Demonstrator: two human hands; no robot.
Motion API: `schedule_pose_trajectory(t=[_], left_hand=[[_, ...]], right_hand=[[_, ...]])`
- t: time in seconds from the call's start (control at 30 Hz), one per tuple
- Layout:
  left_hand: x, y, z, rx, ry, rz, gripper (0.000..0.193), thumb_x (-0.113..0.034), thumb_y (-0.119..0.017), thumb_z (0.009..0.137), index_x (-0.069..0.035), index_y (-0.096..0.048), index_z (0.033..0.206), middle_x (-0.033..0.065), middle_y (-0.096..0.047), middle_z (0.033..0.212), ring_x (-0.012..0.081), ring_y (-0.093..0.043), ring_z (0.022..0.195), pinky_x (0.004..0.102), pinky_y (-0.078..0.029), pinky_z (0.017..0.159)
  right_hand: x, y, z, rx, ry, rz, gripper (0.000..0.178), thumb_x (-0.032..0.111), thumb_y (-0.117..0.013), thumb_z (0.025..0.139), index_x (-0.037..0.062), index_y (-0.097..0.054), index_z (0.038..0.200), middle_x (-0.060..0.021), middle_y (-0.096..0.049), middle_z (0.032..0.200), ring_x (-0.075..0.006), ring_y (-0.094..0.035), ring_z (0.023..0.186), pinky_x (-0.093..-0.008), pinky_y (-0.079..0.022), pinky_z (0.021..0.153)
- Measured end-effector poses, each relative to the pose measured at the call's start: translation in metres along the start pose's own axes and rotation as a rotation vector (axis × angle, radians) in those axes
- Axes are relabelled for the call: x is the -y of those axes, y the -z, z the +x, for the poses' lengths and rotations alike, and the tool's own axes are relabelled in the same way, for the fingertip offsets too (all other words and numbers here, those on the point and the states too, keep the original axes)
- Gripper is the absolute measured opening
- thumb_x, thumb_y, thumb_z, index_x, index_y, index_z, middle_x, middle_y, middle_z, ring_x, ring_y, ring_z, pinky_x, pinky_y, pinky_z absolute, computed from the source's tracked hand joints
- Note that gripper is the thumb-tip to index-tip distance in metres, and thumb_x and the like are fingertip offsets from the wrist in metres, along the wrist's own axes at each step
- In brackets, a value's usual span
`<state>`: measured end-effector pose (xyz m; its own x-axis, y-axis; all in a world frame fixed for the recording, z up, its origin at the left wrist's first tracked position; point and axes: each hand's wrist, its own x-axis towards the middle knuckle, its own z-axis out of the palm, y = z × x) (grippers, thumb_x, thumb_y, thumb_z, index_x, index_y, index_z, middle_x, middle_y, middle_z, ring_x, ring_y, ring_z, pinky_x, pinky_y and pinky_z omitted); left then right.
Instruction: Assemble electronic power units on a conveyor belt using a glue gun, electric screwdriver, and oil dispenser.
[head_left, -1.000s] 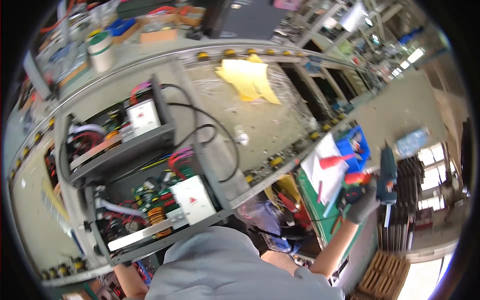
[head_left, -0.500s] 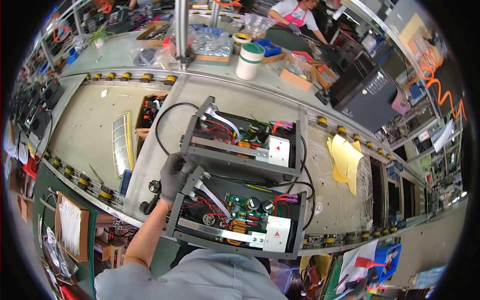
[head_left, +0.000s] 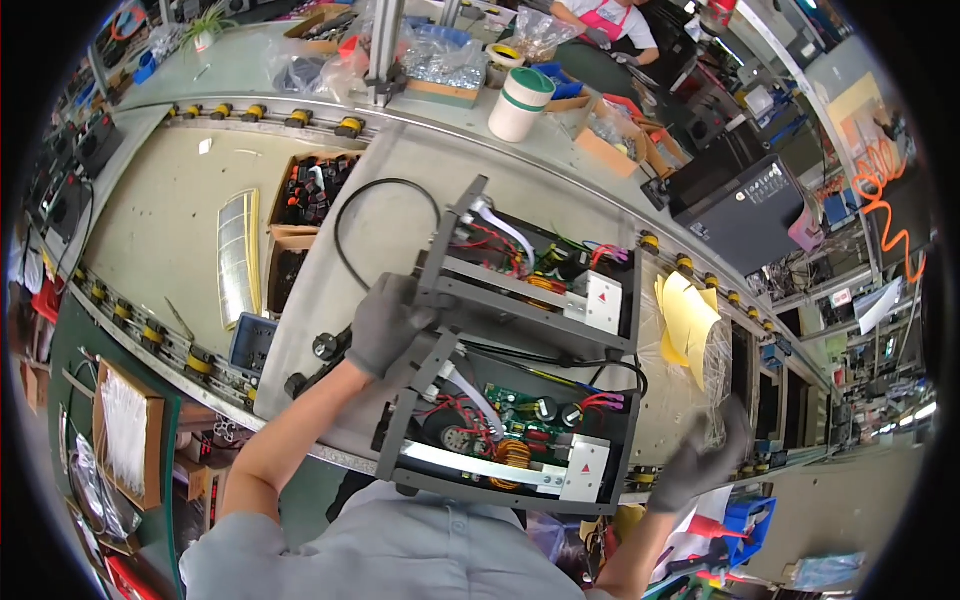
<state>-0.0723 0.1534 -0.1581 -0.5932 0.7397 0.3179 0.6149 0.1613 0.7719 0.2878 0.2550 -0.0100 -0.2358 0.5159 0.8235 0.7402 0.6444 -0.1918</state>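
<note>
Two dark open metal chassis lie one behind the other on the grey board. The near chassis [head_left: 440, 475] shows a green circuit board [head_left: 520, 407], a copper coil [head_left: 513, 460] and a white plate with a red triangle. The far chassis [head_left: 500, 310] holds similar parts. My left hand [head_left: 385, 325], in a grey glove, is closed at the left corners where both chassis meet; its fingertips are partly hidden there. To the right of the near chassis, my gloved right hand [head_left: 708, 460] hangs with its fingers apart, slightly blurred, holding nothing.
A black cable [head_left: 343, 215] loops left of the far chassis. Boxes of small black parts [head_left: 318, 190] stand to the left. Yellow sheets [head_left: 687, 325] lie on the right. Rollers [head_left: 300, 118] line the conveyor. Beyond it stands a white canister [head_left: 515, 118]; a person [head_left: 610, 25] sits at the back.
Both chassis and my left hand have shifted to the right. My right hand has come into view at the lower right. The whole view has turned slightly.
</note>
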Motion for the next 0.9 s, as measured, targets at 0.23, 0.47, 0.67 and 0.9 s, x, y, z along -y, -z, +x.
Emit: schedule_pose_trajectory(t=[0.23,0.47,0.67,0.9], left_hand=[[0.006,0.017,0.019,0.103,-0.341,0.432,0.062,-0.038,-0.075,0.065,-0.012,-0.053,0.116,0.0087,-0.057,0.106,0.0285,-0.058,0.095,0.0411,-0.044,0.084],[0.022,0.026,0.056,0.769,-0.267,0.608,0.067,-0.053,-0.066,0.071,-0.015,-0.05,0.124,0.0098,-0.06,0.095,0.0272,-0.06,0.091,0.0386,-0.044,0.081],[0.011,0.03,0.044,0.703,-0.257,0.564,0.063,-0.047,-0.066,0.074,-0.015,-0.048,0.125,0.0111,-0.058,0.095,0.03,-0.061,0.085,0.0403,-0.047,0.075],[0.01,0.052,0.021,0.801,-0.181,0.444,0.064,-0.046,-0.067,0.073,-0.015,-0.05,0.126,0.0136,-0.055,0.101,0.0328,-0.06,0.087,0.0426,-0.048,0.076]], right_hand=[[0.011,-0.123,0.088,0.513,0.227,-0.021,0.044,0.027,-0.063,0.081,0.0042,-0.052,0.117,-0.0183,-0.05,0.122,-0.0361,-0.048,0.113,-0.0412,-0.041,0.094],[0.052,-0.137,0.062,0.745,0.689,0.339,0.025,0.02,-0.072,0.067,0.0109,-0.063,0.089,-0.0089,-0.059,0.081,-0.0286,-0.057,0.078,-0.0381,-0.047,0.067],[0.072,-0.145,0.053,0.801,0.655,0.3,0.03,0.024,-0.074,0.066,0.009,-0.059,0.087,-0.0086,-0.058,0.076,-0.0287,-0.058,0.072,-0.0381,-0.046,0.06],[0.076,-0.147,0.112,1.056,0.567,0.539,0.02,0.021,-0.068,0.074,0.007,-0.068,0.088,-0.0105,-0.065,0.077,-0.0252,-0.063,0.069,-0.0325,-0.049,0.066]])
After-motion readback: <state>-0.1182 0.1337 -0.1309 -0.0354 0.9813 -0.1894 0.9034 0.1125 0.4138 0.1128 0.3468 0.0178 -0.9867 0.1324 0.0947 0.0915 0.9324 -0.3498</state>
